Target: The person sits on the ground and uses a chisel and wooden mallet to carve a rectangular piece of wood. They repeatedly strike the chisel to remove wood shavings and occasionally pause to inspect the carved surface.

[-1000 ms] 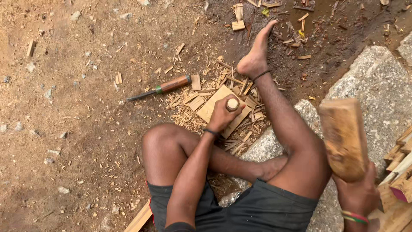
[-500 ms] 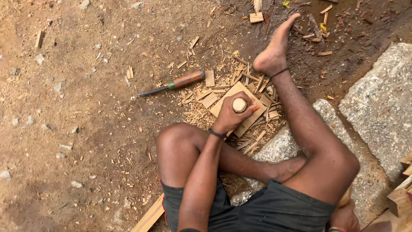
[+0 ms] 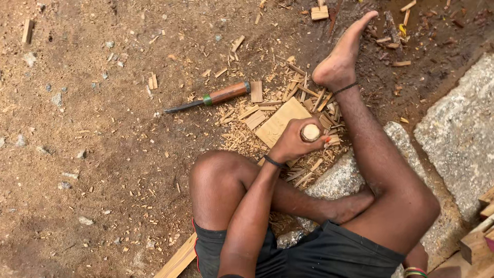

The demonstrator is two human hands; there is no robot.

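My left hand (image 3: 294, 143) is closed around the round wooden handle (image 3: 310, 132) of a tool that stands upright on a flat pale wooden board (image 3: 278, 120). The board lies on the ground among wood chips, between my bent left knee (image 3: 218, 177) and my stretched right foot (image 3: 339, 62). Only my right wrist with coloured bands (image 3: 415, 270) shows at the bottom edge; the hand itself is out of the frame.
A chisel with a brown handle and green band (image 3: 211, 98) lies on the dirt left of the board. Grey stones (image 3: 458, 128) sit at the right, and one (image 3: 337, 180) lies under my leg. A wooden strip (image 3: 179, 260) and wood blocks (image 3: 478, 242) lie near the bottom edge.
My right hand, raised with a wooden block one second ago, has dropped out of view. My left hand keeps its grip on the handle over the board.
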